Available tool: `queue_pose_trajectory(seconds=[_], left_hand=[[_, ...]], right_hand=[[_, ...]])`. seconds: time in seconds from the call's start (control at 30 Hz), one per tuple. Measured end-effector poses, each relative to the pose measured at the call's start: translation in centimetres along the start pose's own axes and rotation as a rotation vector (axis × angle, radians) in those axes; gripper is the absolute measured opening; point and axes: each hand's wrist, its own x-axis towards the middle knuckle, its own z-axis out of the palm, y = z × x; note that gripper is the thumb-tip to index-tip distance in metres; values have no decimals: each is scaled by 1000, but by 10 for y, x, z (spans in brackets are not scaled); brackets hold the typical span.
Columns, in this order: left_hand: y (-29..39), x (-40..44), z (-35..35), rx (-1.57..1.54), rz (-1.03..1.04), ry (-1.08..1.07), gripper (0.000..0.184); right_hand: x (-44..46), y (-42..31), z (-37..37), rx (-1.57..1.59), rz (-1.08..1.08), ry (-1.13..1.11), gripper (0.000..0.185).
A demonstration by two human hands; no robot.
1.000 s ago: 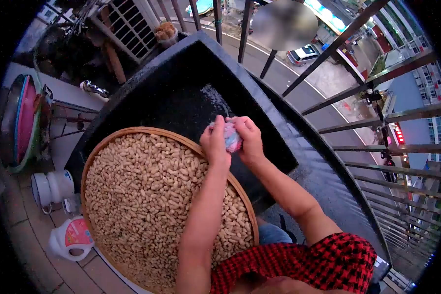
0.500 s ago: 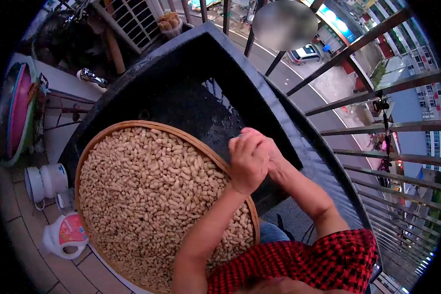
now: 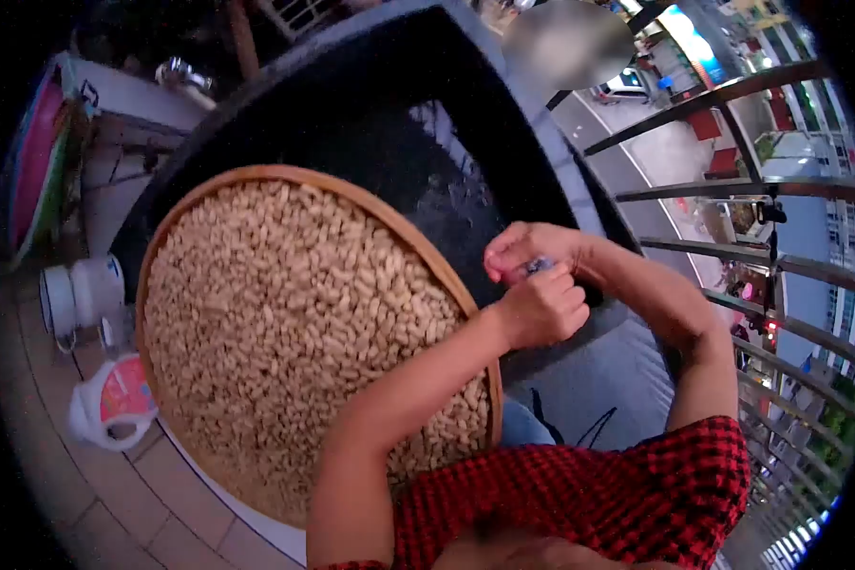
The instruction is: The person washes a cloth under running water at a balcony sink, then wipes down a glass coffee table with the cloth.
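Note:
My left hand (image 3: 544,312) is closed, knuckles up, just past the right rim of a large round basket (image 3: 461,296). Beyond it, my right hand (image 3: 534,249) curls inward with its fingertips bent toward the left hand. Between the two hands shows a small dark, shiny thing (image 3: 539,266), too small and blurred to name. A thick layer of unshelled peanuts (image 3: 294,313) fills the basket. Both hands are over the near right side of a dark stone basin (image 3: 351,123), above the peanuts' level.
The basket rests across the basin. Metal railings (image 3: 731,190) run along the right, with a street below. On the left floor stand a white jug with a red label (image 3: 114,404) and a white container (image 3: 81,294). Colored basins (image 3: 43,176) lean at the far left.
My hands have moved right and apart from their tight clasp, revealing the small dark thing between them. The camera view has shifted, so the basket appears higher.

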Motion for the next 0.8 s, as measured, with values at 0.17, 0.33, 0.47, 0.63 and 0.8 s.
queue_pose_trajectory(seconds=[0.17, 0.33, 0.47, 0.63, 0.8], left_hand=[[3, -1, 16, 39, 10, -46, 10], [13, -5, 29, 122, -67, -510, 12], [14, 3, 33, 39, -69, -740, 18], [20, -7, 60, -176, -481, -708, 23], [22, -10, 64, 20, -346, -753, 26]], right_hand=[[-1, -9, -1, -355, -28, -48, 18], [0, -10, 9, -643, 37, 38, 19], [3, -5, 17, -715, 83, 112, 21], [7, 7, 13, -920, -46, 196, 17], [9, 21, 26, -1017, -172, 330, 18]])
